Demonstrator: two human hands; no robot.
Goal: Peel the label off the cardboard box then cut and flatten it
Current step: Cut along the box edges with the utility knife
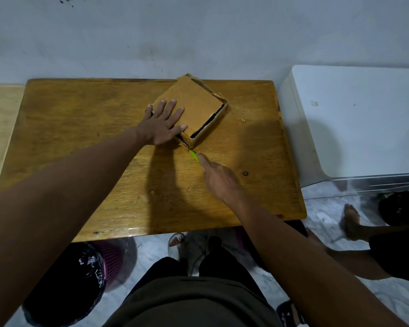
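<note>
Green-handled cutter (pixel 193 155) gripped in right hand (pixel 219 179), tip at near corner of cardboard box (pixel 196 109), toward 12 o'clock on wooden counter (pixel 80 138). Left hand (pixel 162 125) flat, fingers (pixel 175 113) spread wide, pinning lid. Best kept pressed firmly, blade drawn along corner seam, away from holding hand.

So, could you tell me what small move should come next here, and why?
Probably draw the green cutter into the box's near corner and slice down that edge. The right hand already holds its tip at that corner, the left hand presses the box flat on the table, and the walls are upright.
</note>
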